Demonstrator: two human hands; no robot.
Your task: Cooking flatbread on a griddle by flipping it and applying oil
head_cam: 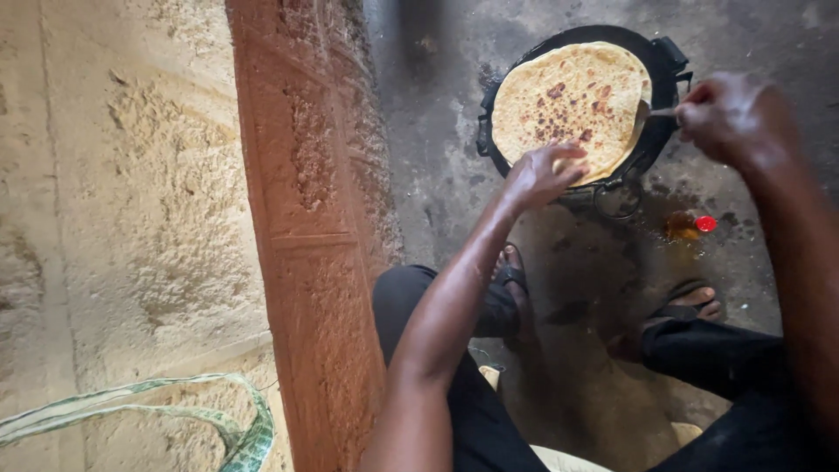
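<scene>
- Fingers of the left hand [544, 175] are lying flat and close together on the near, lower edge of the flatbread [572, 103], pressing down on it rather than pinching it; fingers of the right hand [732, 116] are curling into a closed grip around the handle of a thin metal spatula [651, 114], whose blade is slipping under the bread's right edge
- Going from largest to smallest: the rough plastered wall [131, 192] is filling the left of the view, with a reddish brick-coloured pillar [306, 218] standing between it and the dark, stained floor [437, 131]
- The black round pan [660, 65] is sitting on the floor ahead of the person's sandalled feet, on a small stove that is mostly hidden beneath it; the flatbread, golden with brown scorch spots, is covering nearly all of the pan and is overhanging its near rim
- The bread is lying directly beneath the left fingertips and stretching away from them, up and to the right; from the right fingers it is lying to the left, reached only through the spatula; so the left hand is the one touching it
- A small red cap [706, 224] is lying on the floor beside an oily orange smear, near the pan and apart from both hands
- A green woven strap [236, 437] is trailing along the base of the wall, well apart from everything else
</scene>
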